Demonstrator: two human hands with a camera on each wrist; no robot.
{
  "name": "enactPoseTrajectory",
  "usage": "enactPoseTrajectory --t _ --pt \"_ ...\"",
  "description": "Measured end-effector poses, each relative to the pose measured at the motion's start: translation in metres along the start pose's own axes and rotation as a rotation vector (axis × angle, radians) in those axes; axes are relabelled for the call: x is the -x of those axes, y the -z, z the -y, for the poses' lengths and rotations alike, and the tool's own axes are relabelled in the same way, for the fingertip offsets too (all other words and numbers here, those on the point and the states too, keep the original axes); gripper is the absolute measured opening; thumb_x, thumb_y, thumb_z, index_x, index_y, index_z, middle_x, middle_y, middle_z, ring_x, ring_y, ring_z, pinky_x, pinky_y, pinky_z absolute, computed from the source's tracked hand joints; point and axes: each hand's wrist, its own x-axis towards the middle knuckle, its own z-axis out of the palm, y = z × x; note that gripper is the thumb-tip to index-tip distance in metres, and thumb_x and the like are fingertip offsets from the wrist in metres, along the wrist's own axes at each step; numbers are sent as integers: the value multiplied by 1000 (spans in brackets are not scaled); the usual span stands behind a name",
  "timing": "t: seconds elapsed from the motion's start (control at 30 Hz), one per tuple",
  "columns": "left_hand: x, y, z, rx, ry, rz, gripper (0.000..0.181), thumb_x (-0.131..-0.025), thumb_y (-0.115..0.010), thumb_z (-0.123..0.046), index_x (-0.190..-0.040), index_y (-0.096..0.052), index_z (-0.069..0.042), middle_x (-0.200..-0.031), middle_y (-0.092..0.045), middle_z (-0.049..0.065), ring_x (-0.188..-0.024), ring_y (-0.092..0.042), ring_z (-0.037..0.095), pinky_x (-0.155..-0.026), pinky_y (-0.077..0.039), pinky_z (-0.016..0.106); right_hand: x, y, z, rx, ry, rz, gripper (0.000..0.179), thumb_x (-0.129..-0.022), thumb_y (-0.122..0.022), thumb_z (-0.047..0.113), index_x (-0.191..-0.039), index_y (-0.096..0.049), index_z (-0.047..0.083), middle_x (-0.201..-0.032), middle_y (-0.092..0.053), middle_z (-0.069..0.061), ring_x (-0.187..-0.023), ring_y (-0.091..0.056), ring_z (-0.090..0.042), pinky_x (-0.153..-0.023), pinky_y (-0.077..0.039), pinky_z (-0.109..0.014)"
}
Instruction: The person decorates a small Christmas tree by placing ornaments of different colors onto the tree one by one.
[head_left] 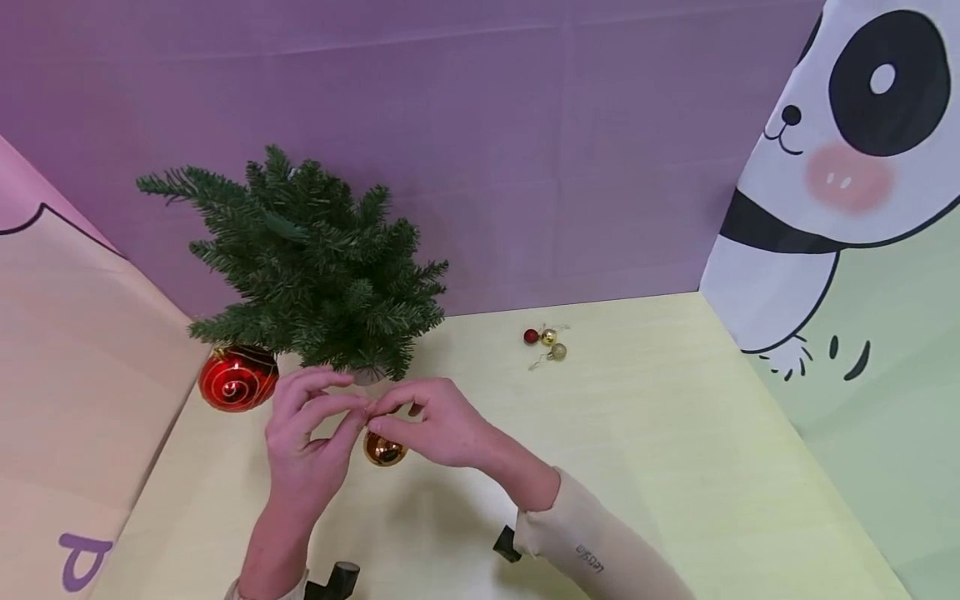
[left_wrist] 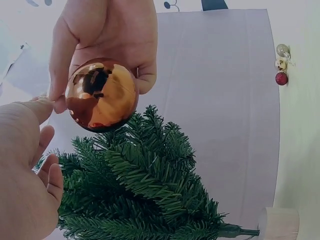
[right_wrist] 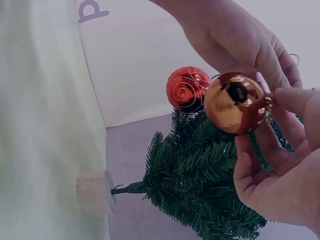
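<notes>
Both hands [head_left: 311, 437] [head_left: 442, 427] raised close together, each pinching.

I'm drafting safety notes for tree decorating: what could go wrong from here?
The copper ball might slip: the left hand and right hand pinch near its top. It could then hit the table below. Both hands are also close to the tree, so a bump might shake the red ball at its side.

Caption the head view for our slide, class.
Both hands meet at a copper bauble, near a green tree and red bauble; three small baubles lie on the table.
</notes>
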Motion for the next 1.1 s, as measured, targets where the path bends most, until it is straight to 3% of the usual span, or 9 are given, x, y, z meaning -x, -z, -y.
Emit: enactPoseTrajectory --t 0.23,0.43,0.6,0.77,0.93,1.0,1.1 --pt "1 1 0 -2 2 4 22 -86 -76 -25 -77 -75 -5 -89 -63 23 -108 -52 22 -97 -36 36 2 2 3 -5 -15 -134 11 -92 -68 16 -98 -77 13 -93 -70 12 -87 -60 -4 -74 -46 -27" --pt "-10 2 -8 -51 -29 31 33 -89 -72 -31 -74 -72 -1 -88 -63 24 -95 -51 40 -94 -35 33 -1 7 9 42 60 -175 11 -93 -66 18 -97 -76 16 -91 -68 14 -86 -59 -3 -72 -48 -31" --pt "-23 2 -13 -102 -39 66 41 -93 -67 -35 -73 -71 1 -89 -63 25 -91 -50 43 -92 -34 32 -6 14 16 62 109 -197 10 -93 -66 17 -96 -75 15 -90 -67 12 -87 -58 -3 -71 -49 -33" --pt "-32 7 -14 -123 40 135 38 -92 -66 -37 -86 -75 0 -98 -64 21 -98 -51 39 -90 -33 33 -11 20 23 107 125 -193 10 -93 -66 18 -97 -75 15 -89 -66 13 -86 -57 -3 -70 -48 -31" --pt "-41 11 -17 -142 157 243 16 -80 -80 -11 -93 -76 -4 -108 -64 11 -107 -49 30 -88 -35 40 -17 27 32 136 131 -193 10 -93 -66 17 -96 -75 16 -89 -66 14 -84 -56 -2 -70 -47 -29" --pt "-45 11 -19 -143 181 261 20 -72 -82 2 -90 -77 -5 -108 -64 8 -109 -49 28 -87 -35 43 -18 29 34 140 127 -193 9 -93 -66 16 -96 -75 16 -89 -66 14 -84 -56 -2 -70 -47 -28" --pt "-49 9 -20 -138 194 261 21 -69 -82 7 -85 -77 -6 -106 -65 8 -109 -49 27 -86 -36 43 -20 32 37 142 122 -193 9 -93 -66 16 -95 -75 15 -89 -67 13 -85 -56 -2 -69 -47 -27"
